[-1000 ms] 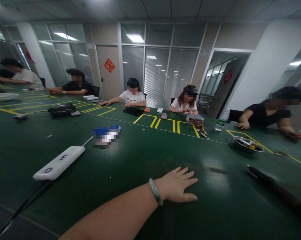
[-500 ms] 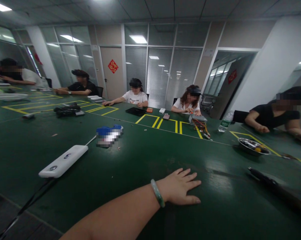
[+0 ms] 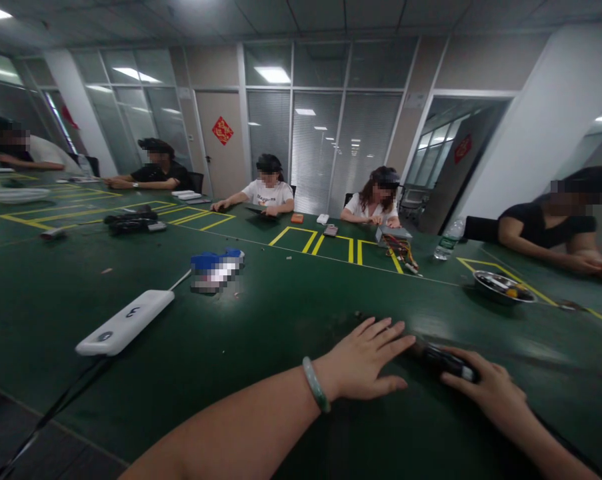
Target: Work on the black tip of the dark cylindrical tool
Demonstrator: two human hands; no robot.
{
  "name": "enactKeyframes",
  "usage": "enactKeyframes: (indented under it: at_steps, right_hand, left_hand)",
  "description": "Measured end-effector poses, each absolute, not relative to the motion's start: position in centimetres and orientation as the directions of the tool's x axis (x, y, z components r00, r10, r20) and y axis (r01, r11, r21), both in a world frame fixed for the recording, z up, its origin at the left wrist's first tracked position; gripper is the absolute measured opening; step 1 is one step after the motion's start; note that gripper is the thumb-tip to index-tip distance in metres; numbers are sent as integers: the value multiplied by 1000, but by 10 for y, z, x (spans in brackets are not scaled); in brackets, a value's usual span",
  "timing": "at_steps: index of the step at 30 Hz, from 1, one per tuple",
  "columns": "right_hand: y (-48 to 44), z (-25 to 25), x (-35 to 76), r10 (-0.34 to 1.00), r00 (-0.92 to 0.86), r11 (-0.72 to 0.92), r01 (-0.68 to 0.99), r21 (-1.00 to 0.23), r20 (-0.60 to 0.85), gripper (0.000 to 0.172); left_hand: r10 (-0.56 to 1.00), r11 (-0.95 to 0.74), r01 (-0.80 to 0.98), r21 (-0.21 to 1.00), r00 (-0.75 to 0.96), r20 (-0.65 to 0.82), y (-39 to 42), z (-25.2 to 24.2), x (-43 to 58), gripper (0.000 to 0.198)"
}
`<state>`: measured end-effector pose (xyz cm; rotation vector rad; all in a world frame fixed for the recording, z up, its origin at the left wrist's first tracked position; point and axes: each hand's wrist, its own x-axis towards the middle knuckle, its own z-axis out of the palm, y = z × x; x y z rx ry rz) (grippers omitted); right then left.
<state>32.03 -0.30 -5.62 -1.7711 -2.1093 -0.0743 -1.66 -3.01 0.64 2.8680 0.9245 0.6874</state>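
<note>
My left hand [image 3: 363, 360], with a pale green bangle [image 3: 315, 385] at its wrist, is open, palm down and fingers spread over the green table [image 3: 281, 347]. Its fingertips are close to the front end of a black rod-shaped tool [image 3: 443, 360]; whether they touch it I cannot tell. My right hand [image 3: 495, 387] is closed around the tool's rear part. The exact kind of tool is unclear, and part of it is hidden by the hand. A dark cord [image 3: 571, 443] runs beside my right forearm.
A white power bank-like box [image 3: 125, 323] marked 3 is cabled to a blurred phone-like item [image 3: 215, 270]. At right stand a metal bowl [image 3: 503, 288] and a water bottle [image 3: 449, 240]. Across the table, people sit near a metal box with coloured wires [image 3: 393, 237] and black cables [image 3: 131, 220].
My right hand has come into view from the right holding the black tool, which has moved left toward my left hand. My left hand has shifted slightly up and right. A person opposite has lifted a black tray.
</note>
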Motion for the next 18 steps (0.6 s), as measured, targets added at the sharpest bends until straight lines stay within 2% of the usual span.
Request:
enactKeyframes:
  at_steps: [1, 5, 7, 10, 12, 14, 16, 18]
  right_hand:
    - [-2, -56, 287, 945, -122, 199, 951, -236, 305, 40]
    - [0, -44, 169, 927, -282, 351, 885, -307, 248, 37]
    - [-2, -38, 139, 915, -316, 384, 873, -302, 250, 37]
    - [-12, -33, 136, 892, -332, 406, 887, -221, 306, 48]
    - [-27, -32, 152, 882, -308, 363, 927, -97, 356, 57]
    - [-46, -33, 172, 896, -195, 209, 978, 9, 398, 57]
    - [-62, -36, 191, 925, -89, 77, 996, 47, 370, 49]
    - [-71, -40, 206, 958, -74, 62, 997, 52, 277, 38]
  left_hand:
    - [579, -807, 565, 173, 699, 420, -30, 7, -16, 68]
    - [660, -732, 657, 181, 618, 427, -27, 7, -18, 61]
    - [716, -678, 708, 198, 574, 398, -24, 7, -23, 60]
    - [745, -647, 729, 221, 544, 387, -20, 4, -28, 64]
    - [721, -676, 704, 219, 568, 398, -18, 2, -29, 68]
    - [705, -693, 692, 201, 594, 387, -17, -1, -30, 67]
    - [707, -693, 698, 179, 611, 355, -15, -4, -29, 59]
    - [710, -692, 704, 158, 625, 325, -13, -6, -30, 48]
